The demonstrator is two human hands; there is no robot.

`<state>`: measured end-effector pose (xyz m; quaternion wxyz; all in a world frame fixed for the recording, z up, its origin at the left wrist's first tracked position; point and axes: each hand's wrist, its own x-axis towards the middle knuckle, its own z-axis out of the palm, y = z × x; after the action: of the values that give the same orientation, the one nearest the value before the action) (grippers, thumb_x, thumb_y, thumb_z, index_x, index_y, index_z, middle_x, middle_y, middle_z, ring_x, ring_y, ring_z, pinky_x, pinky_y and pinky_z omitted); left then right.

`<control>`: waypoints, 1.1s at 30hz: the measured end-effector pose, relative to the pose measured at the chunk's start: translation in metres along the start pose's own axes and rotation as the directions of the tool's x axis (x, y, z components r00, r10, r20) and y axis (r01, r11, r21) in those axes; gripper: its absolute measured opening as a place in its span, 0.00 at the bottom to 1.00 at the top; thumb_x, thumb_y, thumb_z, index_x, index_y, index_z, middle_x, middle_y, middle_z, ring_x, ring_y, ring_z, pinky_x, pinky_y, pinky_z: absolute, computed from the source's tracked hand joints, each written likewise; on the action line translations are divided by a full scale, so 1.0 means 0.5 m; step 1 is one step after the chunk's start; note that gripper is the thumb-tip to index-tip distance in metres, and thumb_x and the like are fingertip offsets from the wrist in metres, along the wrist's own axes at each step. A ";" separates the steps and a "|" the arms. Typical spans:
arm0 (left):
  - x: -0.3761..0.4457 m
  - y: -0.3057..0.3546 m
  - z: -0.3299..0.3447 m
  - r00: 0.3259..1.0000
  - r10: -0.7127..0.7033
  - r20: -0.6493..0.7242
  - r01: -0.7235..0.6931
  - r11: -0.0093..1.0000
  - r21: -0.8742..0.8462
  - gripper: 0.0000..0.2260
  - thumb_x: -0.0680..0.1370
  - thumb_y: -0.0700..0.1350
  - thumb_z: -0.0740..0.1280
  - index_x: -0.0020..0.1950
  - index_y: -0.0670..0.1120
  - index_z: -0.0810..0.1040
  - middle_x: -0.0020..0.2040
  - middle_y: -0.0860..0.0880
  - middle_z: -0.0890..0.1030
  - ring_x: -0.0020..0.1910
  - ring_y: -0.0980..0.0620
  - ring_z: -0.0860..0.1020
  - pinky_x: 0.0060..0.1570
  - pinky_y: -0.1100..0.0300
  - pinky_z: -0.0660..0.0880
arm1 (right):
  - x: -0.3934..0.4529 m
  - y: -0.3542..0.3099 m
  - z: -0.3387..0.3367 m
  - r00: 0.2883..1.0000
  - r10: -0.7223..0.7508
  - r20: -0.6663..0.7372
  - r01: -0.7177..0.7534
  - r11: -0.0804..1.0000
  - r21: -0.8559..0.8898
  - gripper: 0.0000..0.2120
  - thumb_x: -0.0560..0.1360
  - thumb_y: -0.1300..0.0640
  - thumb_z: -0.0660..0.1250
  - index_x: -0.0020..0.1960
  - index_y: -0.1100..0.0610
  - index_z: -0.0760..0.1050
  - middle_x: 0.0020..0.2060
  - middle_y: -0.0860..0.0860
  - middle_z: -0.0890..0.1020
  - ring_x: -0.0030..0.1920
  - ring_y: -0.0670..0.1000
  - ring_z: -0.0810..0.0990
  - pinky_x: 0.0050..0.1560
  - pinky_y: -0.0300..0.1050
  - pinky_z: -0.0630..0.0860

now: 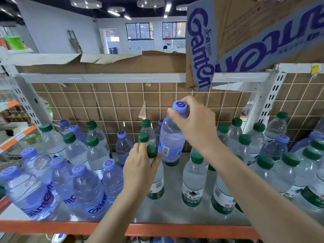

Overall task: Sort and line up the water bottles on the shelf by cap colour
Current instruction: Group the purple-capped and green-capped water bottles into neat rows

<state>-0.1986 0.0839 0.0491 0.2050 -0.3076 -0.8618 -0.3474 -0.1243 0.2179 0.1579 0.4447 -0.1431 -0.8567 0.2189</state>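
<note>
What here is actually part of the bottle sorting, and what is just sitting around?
Part of the job:
- purple-capped bottle, lifted by the right hand
- green-capped bottle, gripped at its cap by the left hand
- the other purple- and green-capped bottles
- shelf

Just lying about:
- Ganten cardboard box overhead
- wire grid backed with cardboard

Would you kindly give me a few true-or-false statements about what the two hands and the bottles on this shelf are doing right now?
1. The right hand holds a purple-capped bottle by its top. True.
2. The left hand rests on a purple cap. False: it grips a green-capped bottle.
3. The purple-capped bottles at front left stand grouped together. True.
4. The shelf has a blue front edge. False: it is orange.
5. A cardboard box sits above the shelf at upper right. True.
</note>
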 end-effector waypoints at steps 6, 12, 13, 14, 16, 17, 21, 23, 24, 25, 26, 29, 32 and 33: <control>-0.049 -0.059 -0.040 0.968 -0.079 -0.238 0.077 0.997 -0.019 0.27 0.72 0.60 0.61 0.59 0.40 0.76 0.53 0.43 0.76 0.54 0.43 0.72 0.56 0.52 0.68 | 0.006 -0.018 -0.022 0.961 -0.090 -0.260 0.095 0.996 0.004 0.14 0.74 0.45 0.67 0.47 0.56 0.74 0.35 0.44 0.76 0.34 0.46 0.74 0.33 0.32 0.64; -0.072 -0.093 -0.039 0.848 -0.511 -0.139 0.435 0.822 -0.368 0.24 0.76 0.43 0.69 0.69 0.38 0.65 0.65 0.42 0.68 0.65 0.44 0.67 0.65 0.51 0.65 | -0.005 -0.044 -0.051 0.928 -0.047 -0.369 0.108 0.983 0.147 0.12 0.72 0.47 0.68 0.42 0.55 0.70 0.31 0.44 0.73 0.32 0.46 0.70 0.35 0.42 0.68; -0.072 -0.100 -0.037 0.821 -0.560 -0.112 0.472 0.776 -0.419 0.22 0.76 0.42 0.69 0.67 0.39 0.67 0.63 0.43 0.70 0.63 0.44 0.69 0.63 0.50 0.68 | -0.008 -0.047 -0.055 0.929 -0.031 -0.368 0.105 0.978 0.182 0.12 0.72 0.48 0.68 0.41 0.54 0.69 0.30 0.42 0.72 0.32 0.46 0.69 0.36 0.41 0.69; -0.072 -0.106 -0.034 0.799 -0.595 -0.091 0.500 0.741 -0.447 0.19 0.76 0.42 0.68 0.64 0.39 0.68 0.59 0.43 0.72 0.60 0.43 0.72 0.59 0.49 0.70 | -0.011 -0.048 -0.060 0.932 -0.016 -0.363 0.100 0.972 0.213 0.12 0.72 0.48 0.68 0.41 0.53 0.68 0.30 0.41 0.71 0.31 0.46 0.69 0.36 0.41 0.69; -0.074 -0.111 -0.029 0.782 -0.621 -0.056 0.531 0.710 -0.463 0.12 0.77 0.42 0.67 0.58 0.40 0.71 0.53 0.44 0.74 0.54 0.42 0.74 0.50 0.52 0.69 | -0.016 -0.047 -0.067 0.937 0.006 -0.349 0.088 0.964 0.253 0.12 0.71 0.49 0.68 0.40 0.53 0.67 0.29 0.41 0.71 0.30 0.45 0.68 0.35 0.42 0.69; -0.075 -0.110 -0.028 0.784 -0.618 -0.050 0.527 0.707 -0.471 0.10 0.78 0.43 0.67 0.55 0.41 0.71 0.51 0.44 0.74 0.52 0.43 0.74 0.48 0.53 0.67 | -0.020 -0.046 -0.069 0.941 0.018 -0.339 0.079 0.960 0.268 0.12 0.71 0.49 0.68 0.39 0.53 0.67 0.29 0.42 0.72 0.30 0.45 0.69 0.35 0.42 0.69; -0.068 -0.097 -0.029 0.801 -0.591 -0.099 0.480 0.732 -0.484 0.04 0.78 0.46 0.66 0.50 0.47 0.73 0.50 0.45 0.77 0.50 0.46 0.73 0.47 0.55 0.65 | -0.040 -0.042 -0.070 0.959 0.058 -0.277 0.034 0.948 0.316 0.12 0.70 0.47 0.67 0.39 0.53 0.69 0.29 0.43 0.73 0.30 0.44 0.70 0.36 0.43 0.71; -0.069 -0.087 -0.032 0.809 -0.574 -0.127 0.451 0.745 -0.492 0.03 0.78 0.45 0.66 0.50 0.48 0.74 0.48 0.46 0.77 0.49 0.46 0.73 0.47 0.56 0.65 | -0.048 -0.039 -0.071 0.964 0.041 -0.262 0.048 0.945 0.324 0.12 0.71 0.46 0.67 0.39 0.53 0.69 0.29 0.43 0.73 0.30 0.44 0.69 0.35 0.42 0.70; -0.071 -0.077 -0.035 0.814 -0.562 -0.148 0.427 0.752 -0.502 0.03 0.78 0.45 0.67 0.50 0.48 0.74 0.47 0.47 0.77 0.49 0.46 0.73 0.47 0.56 0.64 | -0.051 -0.038 -0.074 0.965 0.037 -0.258 0.053 0.940 0.336 0.13 0.71 0.46 0.67 0.39 0.53 0.69 0.29 0.43 0.73 0.30 0.44 0.69 0.34 0.43 0.70; -0.073 -0.065 -0.041 0.816 -0.552 -0.172 0.403 0.756 -0.516 0.03 0.78 0.45 0.67 0.49 0.48 0.74 0.46 0.48 0.76 0.49 0.47 0.73 0.47 0.56 0.64 | -0.053 -0.037 -0.077 0.967 0.039 -0.252 0.054 0.934 0.353 0.13 0.70 0.45 0.67 0.39 0.54 0.69 0.29 0.43 0.73 0.30 0.45 0.70 0.34 0.44 0.71; -0.073 -0.052 -0.048 0.815 -0.542 -0.205 0.373 0.761 -0.531 0.04 0.78 0.45 0.67 0.50 0.47 0.75 0.46 0.48 0.76 0.49 0.47 0.74 0.46 0.57 0.65 | -0.053 -0.037 -0.082 0.968 0.043 -0.245 0.053 0.927 0.370 0.13 0.70 0.45 0.67 0.39 0.54 0.69 0.30 0.44 0.74 0.30 0.45 0.70 0.35 0.45 0.71; -0.062 -0.005 -0.077 0.800 -0.510 -0.316 0.287 0.788 -0.544 0.08 0.77 0.45 0.69 0.53 0.45 0.77 0.49 0.47 0.77 0.49 0.51 0.74 0.46 0.67 0.67 | -0.048 -0.038 -0.103 0.973 0.064 -0.221 0.039 0.900 0.434 0.12 0.71 0.48 0.68 0.39 0.56 0.71 0.30 0.47 0.77 0.31 0.47 0.74 0.37 0.47 0.74; -0.050 0.065 -0.128 0.800 -0.396 -0.450 0.117 0.840 -0.530 0.07 0.76 0.45 0.70 0.53 0.47 0.77 0.47 0.48 0.79 0.44 0.55 0.74 0.43 0.73 0.68 | -0.038 -0.031 -0.137 0.981 0.076 -0.179 0.030 0.851 0.524 0.10 0.72 0.53 0.69 0.39 0.57 0.71 0.30 0.48 0.76 0.31 0.42 0.71 0.36 0.39 0.71; -0.051 0.093 -0.145 0.796 -0.363 -0.484 0.075 0.854 -0.516 0.07 0.75 0.45 0.71 0.52 0.48 0.77 0.45 0.51 0.80 0.42 0.58 0.75 0.42 0.73 0.68 | -0.035 -0.025 -0.151 0.983 0.082 -0.165 0.024 0.830 0.557 0.10 0.72 0.54 0.70 0.38 0.57 0.71 0.29 0.47 0.75 0.30 0.41 0.70 0.35 0.36 0.69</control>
<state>-0.1386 0.0477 0.1056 0.3268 -0.1255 -0.6811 -0.6430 -0.0527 0.2179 0.1904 0.5398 -0.0399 -0.7092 0.4517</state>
